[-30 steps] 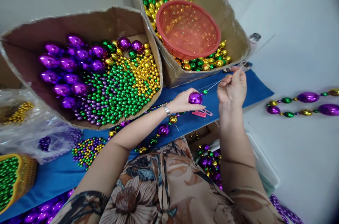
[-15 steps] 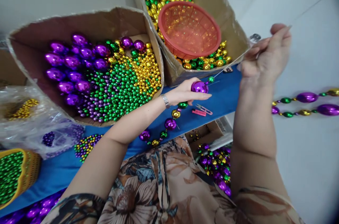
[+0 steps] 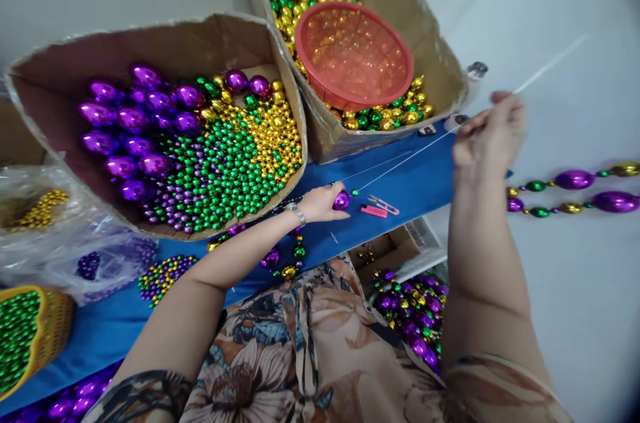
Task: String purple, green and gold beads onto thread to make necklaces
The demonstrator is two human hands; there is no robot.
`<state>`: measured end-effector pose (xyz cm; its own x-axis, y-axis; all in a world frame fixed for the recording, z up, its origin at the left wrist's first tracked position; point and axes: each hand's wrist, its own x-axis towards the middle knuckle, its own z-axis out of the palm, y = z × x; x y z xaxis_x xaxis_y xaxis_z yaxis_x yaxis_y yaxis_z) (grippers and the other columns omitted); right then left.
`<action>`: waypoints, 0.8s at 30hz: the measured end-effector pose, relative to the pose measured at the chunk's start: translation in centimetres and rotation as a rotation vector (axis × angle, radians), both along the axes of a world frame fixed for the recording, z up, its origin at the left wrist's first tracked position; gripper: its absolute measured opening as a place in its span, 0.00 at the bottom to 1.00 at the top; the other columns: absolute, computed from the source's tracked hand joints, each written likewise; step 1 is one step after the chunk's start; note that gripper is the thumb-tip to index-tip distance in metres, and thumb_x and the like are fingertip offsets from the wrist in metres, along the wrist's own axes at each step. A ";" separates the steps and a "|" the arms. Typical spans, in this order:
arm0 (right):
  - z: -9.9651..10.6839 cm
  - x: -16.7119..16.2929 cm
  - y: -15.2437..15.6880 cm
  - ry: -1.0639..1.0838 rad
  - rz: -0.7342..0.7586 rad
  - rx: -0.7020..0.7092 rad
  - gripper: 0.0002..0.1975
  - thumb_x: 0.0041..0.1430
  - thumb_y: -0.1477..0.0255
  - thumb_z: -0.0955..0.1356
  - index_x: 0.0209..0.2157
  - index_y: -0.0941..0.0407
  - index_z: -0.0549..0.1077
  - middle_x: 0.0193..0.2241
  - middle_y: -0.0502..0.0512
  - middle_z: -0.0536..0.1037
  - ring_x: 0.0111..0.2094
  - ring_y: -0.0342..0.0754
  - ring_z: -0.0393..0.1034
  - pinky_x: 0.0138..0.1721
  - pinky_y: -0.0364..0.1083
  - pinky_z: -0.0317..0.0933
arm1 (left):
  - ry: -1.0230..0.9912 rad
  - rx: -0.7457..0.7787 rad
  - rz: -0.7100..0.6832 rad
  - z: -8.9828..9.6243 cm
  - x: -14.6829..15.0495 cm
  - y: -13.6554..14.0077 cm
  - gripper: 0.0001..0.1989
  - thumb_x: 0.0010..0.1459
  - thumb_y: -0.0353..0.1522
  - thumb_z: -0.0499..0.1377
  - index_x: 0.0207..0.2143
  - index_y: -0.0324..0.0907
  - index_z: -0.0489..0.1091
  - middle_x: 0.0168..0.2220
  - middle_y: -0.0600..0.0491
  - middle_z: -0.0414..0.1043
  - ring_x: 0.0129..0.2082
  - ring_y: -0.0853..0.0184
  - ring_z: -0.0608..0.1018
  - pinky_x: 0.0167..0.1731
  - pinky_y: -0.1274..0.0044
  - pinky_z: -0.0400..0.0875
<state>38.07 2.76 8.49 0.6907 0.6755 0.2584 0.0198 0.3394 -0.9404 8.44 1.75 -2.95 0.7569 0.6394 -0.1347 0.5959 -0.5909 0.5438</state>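
While the left hand [image 3: 320, 203] grips the purple ball [image 3: 341, 201] over the blue cloth [image 3: 420, 191], the right hand [image 3: 493, 132] pinches the white string [image 3: 400, 159], drawn straight between them. A steady, even pull seems best, with the ball held firmly and the string guided clear of the snips [image 3: 386, 206] lying near the small green bead [image 3: 355, 192].

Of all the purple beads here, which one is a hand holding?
The round purple bead gripped by the left hand, beside a small green bead on the white string. The large purple beads in the left cardboard box are untouched.
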 end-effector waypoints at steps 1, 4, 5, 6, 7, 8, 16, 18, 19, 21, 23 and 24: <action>-0.7 -1.5 -0.8 0.006 -0.046 0.013 0.10 0.69 0.66 0.58 0.33 0.51 0.64 0.15 0.38 0.57 0.12 0.33 0.54 0.13 0.34 0.49 | 0.113 0.047 -0.027 -0.8 -0.1 -0.2 0.32 0.51 0.49 0.65 0.53 0.43 0.62 0.43 0.44 0.73 0.39 0.54 0.79 0.35 0.70 0.71; -3.0 -6.2 -3.4 -0.101 0.081 -0.043 0.12 0.63 0.59 0.66 0.35 0.53 0.68 0.19 0.40 0.63 0.15 0.34 0.60 0.14 0.36 0.55 | 0.308 0.145 -0.119 -2.2 -0.3 -1.1 0.30 0.49 0.40 0.68 0.52 0.44 0.64 0.46 0.41 0.71 0.41 0.51 0.78 0.36 0.68 0.71; -3.7 -7.6 -4.1 -0.125 0.126 -0.074 0.13 0.62 0.57 0.66 0.36 0.53 0.69 0.19 0.40 0.64 0.15 0.34 0.61 0.15 0.37 0.56 | 0.323 0.159 -0.137 -2.4 -0.3 -1.3 0.30 0.47 0.36 0.69 0.53 0.44 0.64 0.47 0.40 0.71 0.43 0.50 0.77 0.37 0.67 0.71; -4.5 -8.9 -4.8 -0.138 0.174 -0.111 0.14 0.61 0.56 0.66 0.37 0.53 0.70 0.19 0.41 0.64 0.16 0.35 0.61 0.16 0.37 0.58 | 0.324 0.162 -0.144 -2.4 -0.3 -1.5 0.33 0.45 0.34 0.70 0.53 0.44 0.64 0.48 0.40 0.70 0.45 0.48 0.76 0.38 0.67 0.71; -5.2 -9.9 -5.3 -0.137 0.227 -0.153 0.15 0.61 0.56 0.66 0.38 0.53 0.70 0.20 0.41 0.65 0.16 0.35 0.63 0.16 0.37 0.59 | 0.314 0.159 -0.146 -2.2 -0.4 -1.6 0.35 0.43 0.34 0.71 0.55 0.44 0.64 0.49 0.39 0.70 0.47 0.47 0.74 0.40 0.66 0.71; -6.0 -10.8 -5.8 -0.126 0.273 -0.192 0.15 0.61 0.56 0.66 0.38 0.54 0.71 0.20 0.42 0.66 0.17 0.35 0.63 0.17 0.37 0.60 | 0.294 0.156 -0.149 -1.9 -0.5 -1.6 0.38 0.42 0.36 0.72 0.56 0.44 0.63 0.49 0.39 0.69 0.49 0.46 0.73 0.41 0.65 0.70; -10.5 -15.2 -7.3 -0.302 0.299 -0.299 0.15 0.64 0.59 0.65 0.43 0.54 0.74 0.25 0.46 0.72 0.23 0.38 0.71 0.26 0.38 0.66 | -0.411 -0.393 0.188 0.1 -1.7 -2.3 0.21 0.62 0.47 0.53 0.34 0.39 0.73 0.30 0.51 0.74 0.30 0.69 0.73 0.33 0.76 0.68; -11.0 -16.0 -7.3 -0.341 0.284 -0.291 0.15 0.65 0.60 0.64 0.43 0.54 0.74 0.27 0.47 0.74 0.26 0.39 0.73 0.29 0.39 0.68 | -0.539 -0.759 0.254 -0.1 -1.5 -3.0 0.24 0.56 0.51 0.58 0.34 0.37 0.73 0.29 0.53 0.73 0.27 0.71 0.72 0.29 0.79 0.66; -11.2 -16.4 -7.3 -0.349 0.285 -0.291 0.15 0.65 0.60 0.63 0.43 0.54 0.74 0.28 0.48 0.75 0.27 0.39 0.73 0.30 0.40 0.68 | -0.594 -0.920 0.285 -0.3 -1.3 -3.3 0.26 0.52 0.52 0.62 0.35 0.37 0.73 0.30 0.52 0.73 0.28 0.72 0.73 0.29 0.79 0.66; -11.6 -17.0 -7.3 -0.347 0.300 -0.292 0.15 0.65 0.60 0.63 0.43 0.54 0.74 0.31 0.50 0.77 0.29 0.40 0.75 0.31 0.41 0.68 | -0.698 -1.152 0.358 -0.6 -1.0 -3.8 0.29 0.44 0.52 0.67 0.36 0.36 0.73 0.31 0.52 0.73 0.29 0.72 0.74 0.30 0.79 0.67; -11.8 -17.4 -7.4 -0.333 0.318 -0.296 0.15 0.65 0.59 0.63 0.43 0.55 0.74 0.32 0.51 0.78 0.30 0.41 0.75 0.32 0.41 0.69 | -0.785 -1.265 0.423 -0.9 -0.8 -4.0 0.28 0.40 0.50 0.70 0.34 0.36 0.73 0.30 0.52 0.72 0.29 0.73 0.74 0.30 0.80 0.68; -12.0 -17.6 -7.4 -0.326 0.325 -0.300 0.15 0.64 0.59 0.64 0.43 0.55 0.74 0.32 0.51 0.78 0.30 0.42 0.75 0.32 0.41 0.69 | -0.819 -1.289 0.447 -1.1 -0.7 -4.1 0.27 0.39 0.48 0.71 0.33 0.36 0.73 0.29 0.52 0.71 0.28 0.74 0.74 0.30 0.80 0.67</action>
<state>20.50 -4.67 -3.48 0.3503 0.9177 0.1875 0.2650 0.0949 -0.9596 7.70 -2.34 -4.05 0.6843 0.6050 -0.4070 -0.1045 0.6338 0.7664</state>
